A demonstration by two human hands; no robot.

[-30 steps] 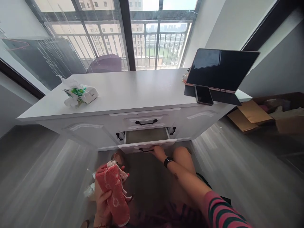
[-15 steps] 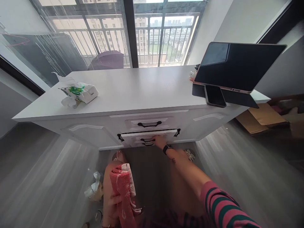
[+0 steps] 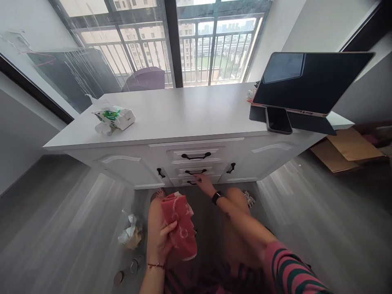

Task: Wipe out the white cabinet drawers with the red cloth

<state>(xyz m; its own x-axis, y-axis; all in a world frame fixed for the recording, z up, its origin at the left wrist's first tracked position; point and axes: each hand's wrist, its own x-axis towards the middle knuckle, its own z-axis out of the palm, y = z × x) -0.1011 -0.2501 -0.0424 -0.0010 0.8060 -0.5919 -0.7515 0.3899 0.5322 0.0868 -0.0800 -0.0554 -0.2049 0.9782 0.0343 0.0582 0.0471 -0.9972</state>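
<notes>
My left hand (image 3: 163, 241) is closed around a folded red towel (image 3: 180, 228) with pale markings, held above my left thigh. My right hand (image 3: 204, 183), wearing a black watch (image 3: 217, 197) at the wrist, reaches down to the front of a white cabinet (image 3: 171, 116). Its fingers are stretched out between the black handle of the middle drawer (image 3: 196, 172) and the black handle of the bottom drawer (image 3: 191, 183). Whether the fingertips touch either handle is hard to see. The top drawer handle (image 3: 196, 156) is above; all the drawers look closed.
On the cabinet top are a tissue pack (image 3: 118, 118), a tablet (image 3: 309, 83) on a stand and a phone (image 3: 278, 120). Cardboard (image 3: 352, 149) lies on the floor at right. A crumpled plastic bag (image 3: 131, 232) and a small round lid (image 3: 119, 278) lie left of my leg.
The middle drawer, slightly pulled out before, is now closed. My right hand has moved off its handle and a little lower. My left hand has raised the towel forward and to the right.
</notes>
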